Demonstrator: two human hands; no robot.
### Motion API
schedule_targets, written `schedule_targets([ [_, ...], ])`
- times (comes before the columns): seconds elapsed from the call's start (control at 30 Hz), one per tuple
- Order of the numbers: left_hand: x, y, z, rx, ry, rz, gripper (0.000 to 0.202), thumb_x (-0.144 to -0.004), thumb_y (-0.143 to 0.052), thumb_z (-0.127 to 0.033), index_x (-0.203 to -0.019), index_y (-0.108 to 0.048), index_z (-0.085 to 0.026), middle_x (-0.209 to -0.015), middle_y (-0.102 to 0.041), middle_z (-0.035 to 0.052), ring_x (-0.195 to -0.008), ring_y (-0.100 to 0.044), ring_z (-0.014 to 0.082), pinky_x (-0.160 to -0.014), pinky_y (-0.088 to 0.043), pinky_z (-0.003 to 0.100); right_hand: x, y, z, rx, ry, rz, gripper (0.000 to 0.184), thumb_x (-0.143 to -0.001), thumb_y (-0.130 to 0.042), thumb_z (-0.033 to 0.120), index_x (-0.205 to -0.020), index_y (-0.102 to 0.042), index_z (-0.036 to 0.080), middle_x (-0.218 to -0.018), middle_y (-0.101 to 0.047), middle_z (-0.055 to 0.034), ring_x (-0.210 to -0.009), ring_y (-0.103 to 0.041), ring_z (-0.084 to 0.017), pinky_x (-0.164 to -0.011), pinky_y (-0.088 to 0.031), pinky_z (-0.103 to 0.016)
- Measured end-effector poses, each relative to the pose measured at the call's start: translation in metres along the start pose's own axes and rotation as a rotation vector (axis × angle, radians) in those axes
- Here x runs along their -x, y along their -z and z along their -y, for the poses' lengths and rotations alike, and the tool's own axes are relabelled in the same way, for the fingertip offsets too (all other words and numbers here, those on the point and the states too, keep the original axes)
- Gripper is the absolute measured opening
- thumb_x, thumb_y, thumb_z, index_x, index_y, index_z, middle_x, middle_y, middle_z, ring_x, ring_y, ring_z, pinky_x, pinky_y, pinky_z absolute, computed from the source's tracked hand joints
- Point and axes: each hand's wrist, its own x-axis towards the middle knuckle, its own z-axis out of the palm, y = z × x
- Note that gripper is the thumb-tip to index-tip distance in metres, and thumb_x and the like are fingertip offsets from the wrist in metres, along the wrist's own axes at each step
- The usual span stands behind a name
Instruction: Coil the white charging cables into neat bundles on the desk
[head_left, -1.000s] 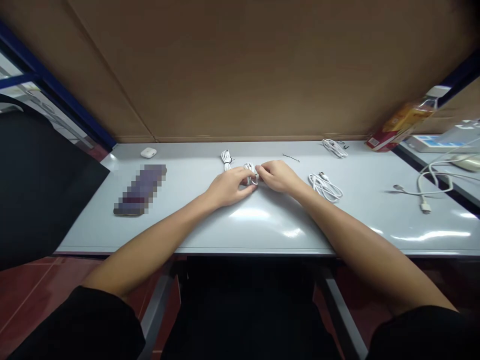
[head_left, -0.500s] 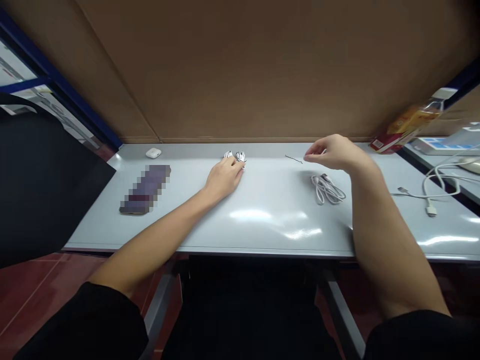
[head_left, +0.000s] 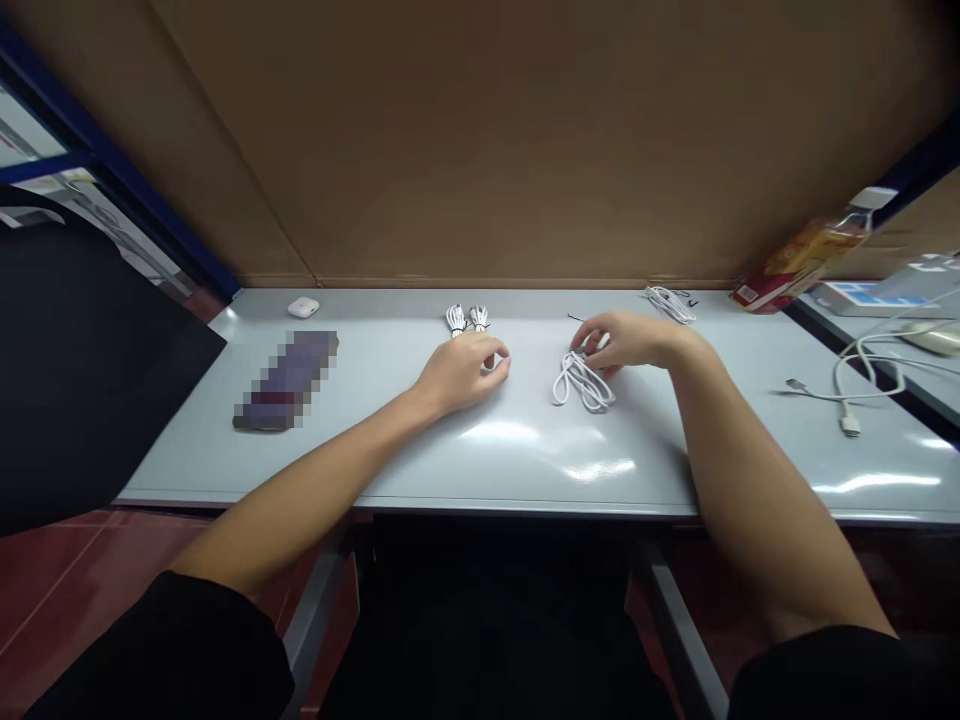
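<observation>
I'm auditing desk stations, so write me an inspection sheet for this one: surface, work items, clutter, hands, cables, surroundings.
Surface: glossy grey tabletop with bright reflections.
Work items: white cable coil; two tied cable bundles, side by side.
Clutter: white case and pixelated dark item at left; drink bottle at back right; thin dark strip, partly hidden.
Hands: right hand grips the coil's far end; left hand curled before the bundles, nothing visibly held.
Cables: another white coil at back right; loose white cables at far right, crossing onto the neighbouring surface.
Surroundings: brown panel behind; black chair back at left.
</observation>
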Motion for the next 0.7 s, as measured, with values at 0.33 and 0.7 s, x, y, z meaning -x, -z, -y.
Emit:
schedule_targets([
  [0.33, 0.0, 0.006, 0.003, 0.275, 0.179, 0.134, 0.021, -0.083, -0.072, -0.038, -0.094, -0.071, -0.019, -0.081, -0.072, 0.0025, -0.073, -0.065, 0.0176, -0.069, -0.048, 0.03, -0.009, -0.058, 0.038, 0.121, 0.307, -0.133, 0.032, -0.079, -0.074, 0.028, -0.11, -0.077, 0.02, -0.094, -0.077, -0.0052, -0.074, -0.067, -0.018, -0.064, -0.048, -0.028],
  [0.7, -0.004, 0.019, 0.015, 0.496, 0.361, 0.299, 0.035, -0.09, -0.07, -0.036, -0.121, -0.072, -0.018, -0.11, -0.073, 0.0097, -0.058, -0.063, 0.0106, -0.054, -0.049, 0.028, -0.002, -0.037, 0.03, 0.171, 0.278, 0.0, 0.039, -0.08, -0.077, 0.037, -0.115, -0.073, 0.022, -0.111, -0.076, -0.0082, -0.087, -0.069, -0.022, -0.07, -0.052, -0.032],
])
